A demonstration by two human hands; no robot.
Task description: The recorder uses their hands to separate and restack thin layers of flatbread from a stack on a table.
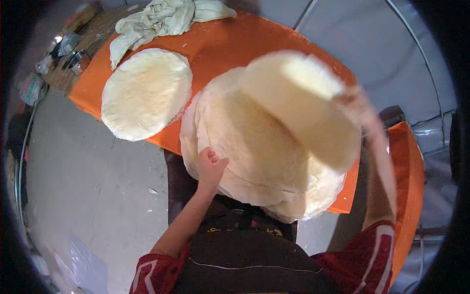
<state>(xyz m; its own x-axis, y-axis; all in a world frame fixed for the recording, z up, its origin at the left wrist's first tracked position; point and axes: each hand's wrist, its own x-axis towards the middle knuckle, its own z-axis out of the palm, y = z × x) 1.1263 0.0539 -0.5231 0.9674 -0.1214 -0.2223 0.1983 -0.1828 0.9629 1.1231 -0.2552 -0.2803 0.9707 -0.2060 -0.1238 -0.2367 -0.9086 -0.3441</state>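
Observation:
Large, thin, pale round flatbreads lie in an overlapping pile (235,142) in front of me on an orange-covered table (215,46). My right hand (351,103), smeared by motion, grips the far right edge of one flatbread (298,93). That flatbread is lifted and tilted, blurred, and casts a shadow across the pile. At the pile's near left edge is my left hand (212,166), its fingers curled in and its thumb pointing right. It seems to touch the top sheet, with nothing visible in its grasp. Another flatbread stack (147,93) sits apart at the left.
A crumpled cream cloth (156,22) lies along the table's far left edge. To my right stands another orange-covered surface (406,191). A metal pot (79,62) and other items sit on a wooden surface at the far left. Grey floor (98,191) shows at the left.

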